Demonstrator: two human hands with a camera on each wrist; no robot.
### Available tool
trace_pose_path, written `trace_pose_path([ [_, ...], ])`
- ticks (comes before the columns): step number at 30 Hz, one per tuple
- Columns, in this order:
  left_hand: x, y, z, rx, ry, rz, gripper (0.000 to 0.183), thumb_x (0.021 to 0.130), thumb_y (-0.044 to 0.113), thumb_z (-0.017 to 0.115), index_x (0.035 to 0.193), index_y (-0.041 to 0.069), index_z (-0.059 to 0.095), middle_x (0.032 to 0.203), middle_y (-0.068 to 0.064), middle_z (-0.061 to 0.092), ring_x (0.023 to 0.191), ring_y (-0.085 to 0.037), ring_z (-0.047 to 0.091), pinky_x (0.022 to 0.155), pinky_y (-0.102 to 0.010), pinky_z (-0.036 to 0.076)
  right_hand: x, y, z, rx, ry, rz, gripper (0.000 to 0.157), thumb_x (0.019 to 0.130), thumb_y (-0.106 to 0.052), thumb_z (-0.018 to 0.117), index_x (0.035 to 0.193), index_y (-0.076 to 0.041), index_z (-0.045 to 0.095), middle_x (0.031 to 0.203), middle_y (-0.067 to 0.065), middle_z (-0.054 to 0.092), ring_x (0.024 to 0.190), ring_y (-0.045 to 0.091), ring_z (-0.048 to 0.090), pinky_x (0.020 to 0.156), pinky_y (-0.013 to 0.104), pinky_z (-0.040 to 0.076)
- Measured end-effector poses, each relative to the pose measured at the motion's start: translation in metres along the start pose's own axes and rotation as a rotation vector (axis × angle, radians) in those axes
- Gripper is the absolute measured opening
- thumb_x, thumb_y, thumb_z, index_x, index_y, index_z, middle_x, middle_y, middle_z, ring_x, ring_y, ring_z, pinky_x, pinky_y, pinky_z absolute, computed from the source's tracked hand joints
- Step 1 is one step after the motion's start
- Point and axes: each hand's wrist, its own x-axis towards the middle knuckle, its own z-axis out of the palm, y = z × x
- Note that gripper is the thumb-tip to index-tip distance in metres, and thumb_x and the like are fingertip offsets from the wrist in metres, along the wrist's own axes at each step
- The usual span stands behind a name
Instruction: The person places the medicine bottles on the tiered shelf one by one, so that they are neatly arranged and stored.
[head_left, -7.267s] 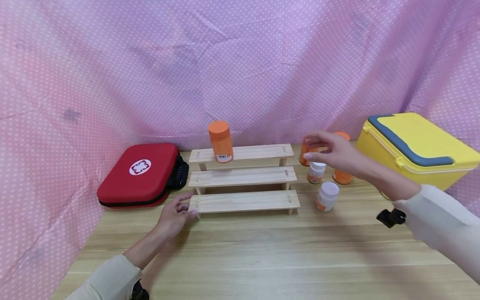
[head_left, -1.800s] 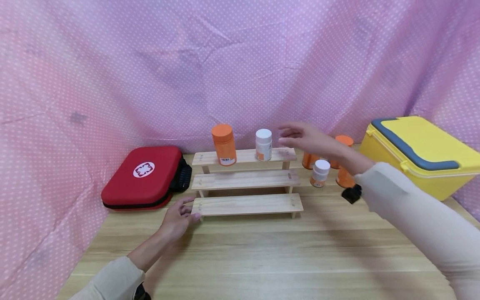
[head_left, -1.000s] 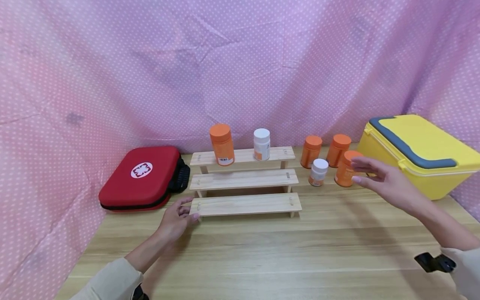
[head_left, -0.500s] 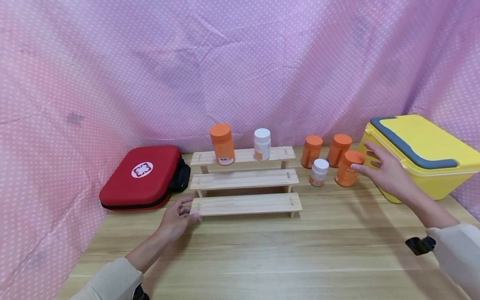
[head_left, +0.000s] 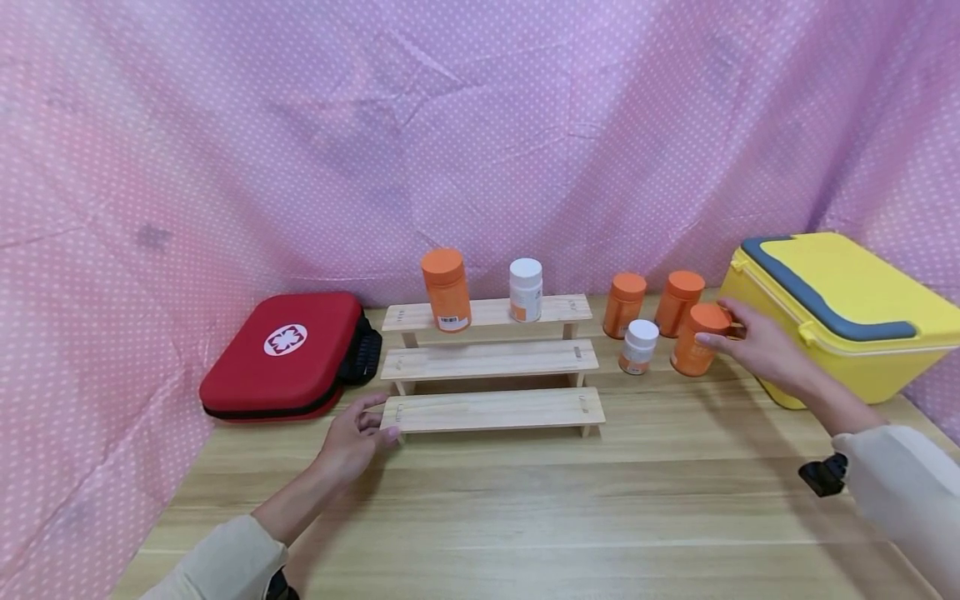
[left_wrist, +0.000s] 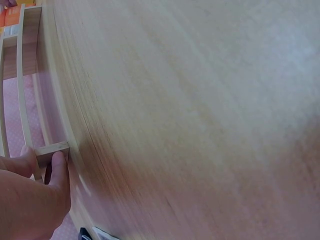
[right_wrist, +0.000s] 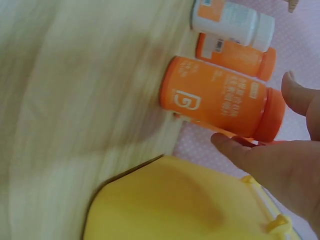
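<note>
In the head view, my left hand [head_left: 352, 440] grips the left end of a three-step wooden rack [head_left: 491, 410]; the left wrist view shows its fingers around a leg [left_wrist: 52, 149] of the rack. My right hand [head_left: 768, 348] is around the cap of an upright orange pill bottle [head_left: 692, 354]. The right wrist view shows the thumb a little off the cap and the fingers extended alongside the bottle. On the rack's top step stand a larger orange bottle [head_left: 448, 302] and a white bottle [head_left: 526, 300], apart from each other.
Two more orange bottles [head_left: 622, 315] and a small white-capped bottle [head_left: 637, 354] stand on the table right of the rack. A yellow box [head_left: 810, 350] with a grey handle is at the far right. A red first-aid case [head_left: 300, 367] lies left of the rack.
A white bottle from the table now stands on the top step. My right hand has gone from there to the front orange bottle, its fingers closing in around it. The left hand stays on the rack.
</note>
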Motion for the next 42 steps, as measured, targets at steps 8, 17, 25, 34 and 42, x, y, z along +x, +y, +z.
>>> trace_pose_path([
  [8, 0.000, 0.000, 0.000, -0.014, -0.007, 0.001, 0.058, 0.087, -0.002, 0.067, 0.138, -0.003, 0.040, 0.111, -0.024, 0.063, 0.089, -0.017, 0.063, 0.073, -0.022, 0.050, 0.000, 0.010, 0.005, 0.003, 0.058, -0.027, 0.062, 0.095, -0.029, 0.061, 0.141, 0.002, 0.035, 0.129, 0.028, 0.048, 0.111, 0.043, 0.048, 0.070, 0.007, 0.037],
  [17, 0.000, 0.001, 0.001, -0.001, 0.001, 0.004, 0.057, 0.086, -0.005, 0.066, 0.137, -0.004, 0.042, 0.112, -0.026, 0.063, 0.092, -0.019, 0.062, 0.072, -0.021, 0.049, 0.001, 0.014, 0.006, 0.013, 0.075, -0.008, 0.062, 0.096, -0.030, 0.060, 0.141, 0.003, 0.034, 0.131, 0.029, 0.046, 0.112, 0.044, 0.047, 0.071, 0.007, 0.037],
  [25, 0.001, 0.001, 0.001, 0.008, -0.004, 0.003, 0.057, 0.086, -0.003, 0.067, 0.138, -0.003, 0.041, 0.112, -0.026, 0.063, 0.091, -0.019, 0.063, 0.072, -0.021, 0.049, -0.006, 0.011, 0.004, 0.014, 0.103, -0.044, 0.059, 0.095, -0.024, 0.062, 0.140, 0.005, 0.036, 0.128, 0.029, 0.048, 0.109, 0.037, 0.050, 0.071, 0.004, 0.037],
  [34, 0.000, 0.001, 0.001, -0.003, 0.003, -0.002, 0.057, 0.086, -0.005, 0.066, 0.138, -0.003, 0.042, 0.109, -0.024, 0.064, 0.087, -0.016, 0.063, 0.071, -0.021, 0.049, -0.028, -0.009, -0.006, 0.026, 0.118, -0.157, 0.055, 0.089, -0.010, 0.069, 0.136, 0.003, 0.042, 0.118, 0.021, 0.054, 0.088, -0.015, 0.049, 0.070, 0.006, 0.044],
  [42, -0.001, 0.001, 0.000, -0.024, -0.003, 0.007, 0.057, 0.087, -0.004, 0.066, 0.138, -0.003, 0.041, 0.109, -0.024, 0.064, 0.087, -0.015, 0.063, 0.071, -0.021, 0.049, -0.041, -0.054, -0.004, 0.121, 0.083, -0.238, 0.053, 0.086, -0.002, 0.070, 0.135, -0.008, 0.049, 0.114, -0.013, 0.058, 0.098, -0.005, 0.057, 0.077, 0.012, 0.048],
])
